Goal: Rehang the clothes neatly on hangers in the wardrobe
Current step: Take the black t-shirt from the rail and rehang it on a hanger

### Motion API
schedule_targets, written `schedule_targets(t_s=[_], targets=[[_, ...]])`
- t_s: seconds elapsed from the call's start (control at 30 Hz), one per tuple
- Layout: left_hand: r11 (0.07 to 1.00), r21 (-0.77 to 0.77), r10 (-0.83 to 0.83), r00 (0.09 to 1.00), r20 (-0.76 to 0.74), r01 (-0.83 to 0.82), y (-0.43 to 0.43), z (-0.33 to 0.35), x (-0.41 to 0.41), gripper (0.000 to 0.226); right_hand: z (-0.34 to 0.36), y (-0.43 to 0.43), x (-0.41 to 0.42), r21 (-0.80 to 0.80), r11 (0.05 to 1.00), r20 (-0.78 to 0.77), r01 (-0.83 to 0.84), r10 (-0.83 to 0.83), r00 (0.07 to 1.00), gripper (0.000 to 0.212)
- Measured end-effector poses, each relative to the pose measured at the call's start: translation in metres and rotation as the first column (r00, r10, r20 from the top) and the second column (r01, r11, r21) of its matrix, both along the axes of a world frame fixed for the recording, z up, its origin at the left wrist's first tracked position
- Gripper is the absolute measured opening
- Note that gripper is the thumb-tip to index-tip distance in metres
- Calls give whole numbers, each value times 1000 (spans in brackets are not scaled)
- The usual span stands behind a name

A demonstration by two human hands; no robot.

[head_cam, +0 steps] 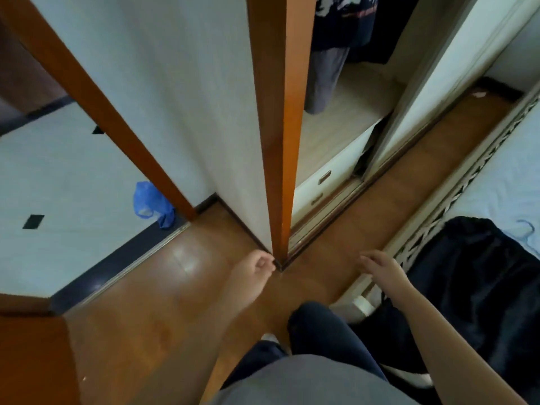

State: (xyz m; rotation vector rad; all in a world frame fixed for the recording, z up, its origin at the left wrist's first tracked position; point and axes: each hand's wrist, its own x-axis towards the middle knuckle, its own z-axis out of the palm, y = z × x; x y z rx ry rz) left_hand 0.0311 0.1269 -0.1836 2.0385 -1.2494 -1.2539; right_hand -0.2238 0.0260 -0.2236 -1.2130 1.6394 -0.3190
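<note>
1. Wooden floor (146, 302) underfoot, blue bag (150, 204) at the doorway.
2. Dark clothes (482, 273) heaped on the bed (511, 185) edge; hung garments (342, 24) inside the wardrobe (350, 118).
3. Left hand (257, 266) loosely curled, right hand (380, 267) spread, both empty.

Orange-brown wardrobe frame (280, 112); blue plastic bag (150, 204); dark navy garment (479, 287) on pale bed (508, 182).

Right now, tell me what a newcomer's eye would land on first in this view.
A tall orange-brown post runs down the centre and splits the view. To its right the wardrobe stands open with dark clothes hanging at the top, and a dark garment lies on the bed at the right edge. The left hand and right hand hang empty low in the middle, and a blue bag sits on the tiles at left.
</note>
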Motion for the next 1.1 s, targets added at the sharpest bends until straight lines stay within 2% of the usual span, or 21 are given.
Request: schedule_targets(t_s=[0.1,0.17,0.3,0.4,0.5,0.63,0.77,0.97,1.1], targets=[[979,-150,-148,987,-58,138,-60,43,-33,19,23,-36,-10,-69,997,31,44,-42,999,24],[955,-225,-213,975,-71,192,-92,60,-50,14,37,-69,-16,-120,989,73,88,-80,994,14],[876,-424,-231,972,49,230,-162,84,-77,11,67,-151,-20,-313,946,146,80,-36,989,11],[816,-554,-143,986,86,166,-219,102,-94,11,101,-210,-19,-425,902,210,75,18,978,18],[758,-645,-71,995,64,96,-263,127,-111,12,135,-258,-25,-498,864,237,75,53,970,15],[605,-796,46,999,3,-25,-313,155,-122,29,183,-298,-32,-614,786,257,71,114,960,14],[458,-879,143,987,-72,-131,-353,184,-124,23,235,-322,-29,-738,674,205,27,186,961,14],[160,-982,350,936,-34,-96,-392,242,-106,32,313,-351,-14,-852,522,164,-33,328,930,14],[76,-995,440,898,-22,-61,-411,274,-96,32,348,-382,-2,-890,451,134,-68,401,906,16]])
